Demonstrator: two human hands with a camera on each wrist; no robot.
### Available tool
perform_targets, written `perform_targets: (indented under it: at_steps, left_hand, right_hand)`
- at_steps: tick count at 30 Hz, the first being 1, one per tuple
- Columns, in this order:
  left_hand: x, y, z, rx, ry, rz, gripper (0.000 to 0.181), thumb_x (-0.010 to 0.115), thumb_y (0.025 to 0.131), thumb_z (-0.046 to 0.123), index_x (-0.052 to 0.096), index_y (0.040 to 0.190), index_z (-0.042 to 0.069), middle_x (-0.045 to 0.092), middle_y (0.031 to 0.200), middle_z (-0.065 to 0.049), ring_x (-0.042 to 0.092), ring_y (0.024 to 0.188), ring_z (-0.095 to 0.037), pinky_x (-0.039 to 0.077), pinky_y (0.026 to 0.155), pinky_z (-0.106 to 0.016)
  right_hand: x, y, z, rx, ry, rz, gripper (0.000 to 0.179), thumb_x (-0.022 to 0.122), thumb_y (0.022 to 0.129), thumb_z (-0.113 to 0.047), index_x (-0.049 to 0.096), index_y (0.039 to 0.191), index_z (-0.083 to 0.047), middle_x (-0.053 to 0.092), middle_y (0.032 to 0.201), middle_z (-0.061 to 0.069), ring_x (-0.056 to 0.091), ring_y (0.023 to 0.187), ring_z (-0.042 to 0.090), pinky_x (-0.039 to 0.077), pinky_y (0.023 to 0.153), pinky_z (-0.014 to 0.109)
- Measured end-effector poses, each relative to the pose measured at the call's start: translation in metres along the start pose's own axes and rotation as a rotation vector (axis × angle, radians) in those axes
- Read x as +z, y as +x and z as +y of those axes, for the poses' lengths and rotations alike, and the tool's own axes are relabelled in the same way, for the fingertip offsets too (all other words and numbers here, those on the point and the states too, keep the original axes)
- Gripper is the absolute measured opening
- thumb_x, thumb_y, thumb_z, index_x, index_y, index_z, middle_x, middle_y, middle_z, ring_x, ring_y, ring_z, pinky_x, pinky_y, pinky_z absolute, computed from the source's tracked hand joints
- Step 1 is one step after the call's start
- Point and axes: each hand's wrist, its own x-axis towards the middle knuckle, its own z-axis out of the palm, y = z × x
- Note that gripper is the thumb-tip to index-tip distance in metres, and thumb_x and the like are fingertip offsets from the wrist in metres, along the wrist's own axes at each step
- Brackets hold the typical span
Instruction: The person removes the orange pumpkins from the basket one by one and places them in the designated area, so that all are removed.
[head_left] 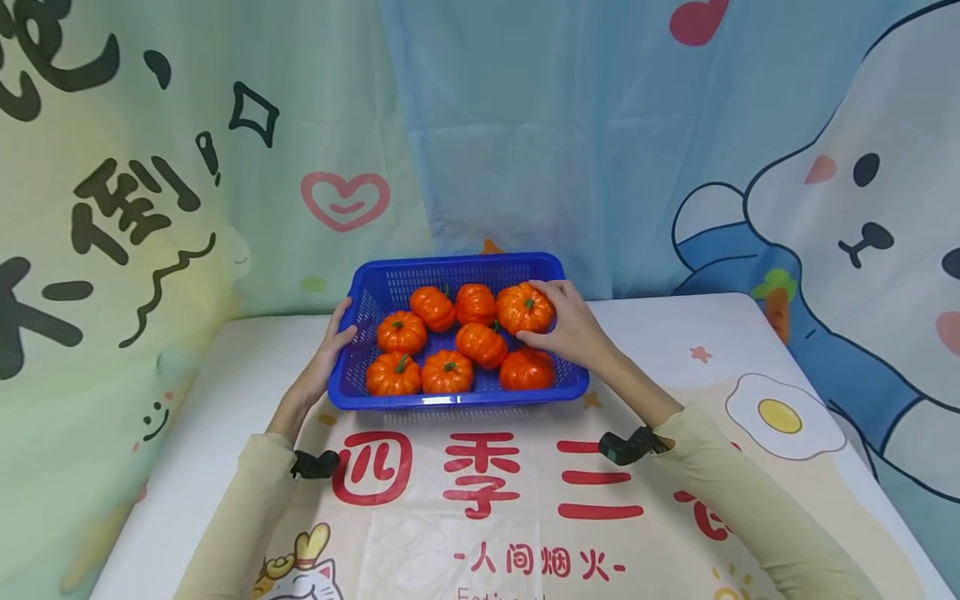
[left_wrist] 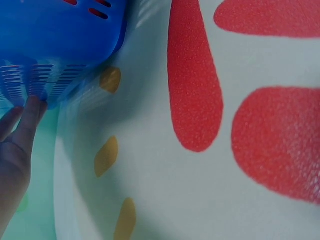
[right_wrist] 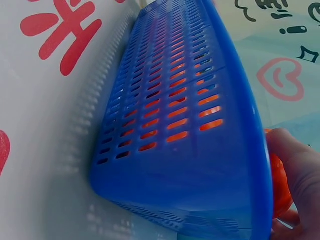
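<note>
Gripping one orange pumpkin [head_left: 525, 308], the right hand [head_left: 566, 327] has its thumb on the near side and its fingers round the far side. That pumpkin is inside the blue basket [head_left: 459, 401], up in its far right corner. Seven other pumpkins share the space: two beside it along the far side, two in the middle, three along the near side. As far as the pictures show, those seven have no hand on them and look settled — only the held one seems unfinished, its release not yet made. Whether it is being set down or picked up, one cannot tell from this moment.

At the basket's left end, the left hand [head_left: 324, 358] rests with fairly straight fingers against the outer wall — likely steadying it. The basket is at the far side of the table, on a printed cloth [head_left: 540, 492] with large red characters. Behind hangs a pastel curtain [head_left: 510, 125] with a heart and a white cartoon animal.
</note>
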Motion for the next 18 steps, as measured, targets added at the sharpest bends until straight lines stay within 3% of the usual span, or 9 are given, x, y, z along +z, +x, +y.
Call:
perform_targets:
  at_steps: [18]
  left_hand:
    - [0.001,0.0,0.0,0.014,-0.026,0.003,0.059,0.026,0.103,0.04,-0.002,0.154,0.04,-0.007,0.165,-0.003,0.006,0.15,-0.037,0.009,0.118,-0.065]
  right_hand:
    - [-0.021,-0.021,0.007,0.107,0.116,0.089,0.079,0.076,0.082,-0.037,0.039,0.147,-0.013,0.035,0.143,0.021,0.044,0.125,0.037,0.046,0.103,0.054]
